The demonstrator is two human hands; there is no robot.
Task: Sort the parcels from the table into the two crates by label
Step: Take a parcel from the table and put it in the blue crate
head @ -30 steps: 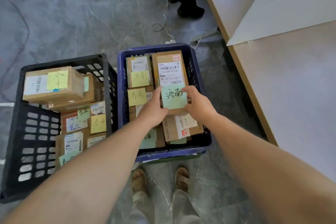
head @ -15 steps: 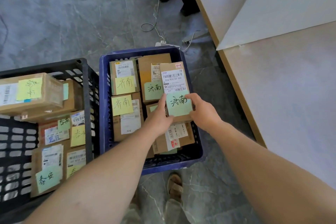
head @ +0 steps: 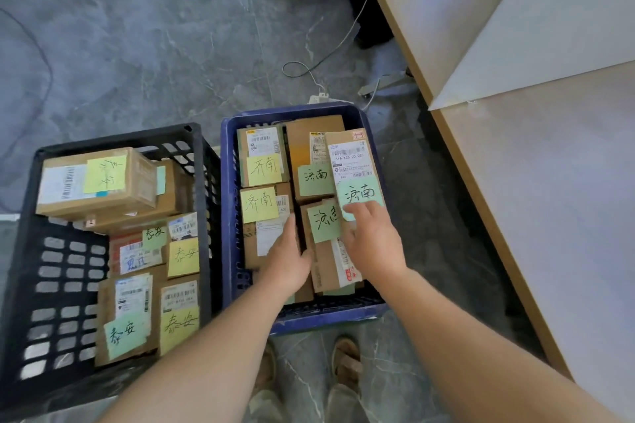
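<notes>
Brown cardboard parcel (head: 354,154) is lying in a blue plastic crate (head: 326,317), the right hand (head: 374,244) touching it with straight fingers, the left hand (head: 288,259) resting flat-fingered mid-crate.

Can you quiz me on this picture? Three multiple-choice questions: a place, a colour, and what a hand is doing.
1. The parcel under the right hand lies: A in the blue crate; B in the black crate; C on the table.
2. Its sticky note is: A yellow; B pink; C green.
3. The left hand: A lifts a parcel; B rests on parcels; C grips a crate rim.
A, blue walls surround it. C, the note is green. B, its fingers lie flat on them.
</notes>
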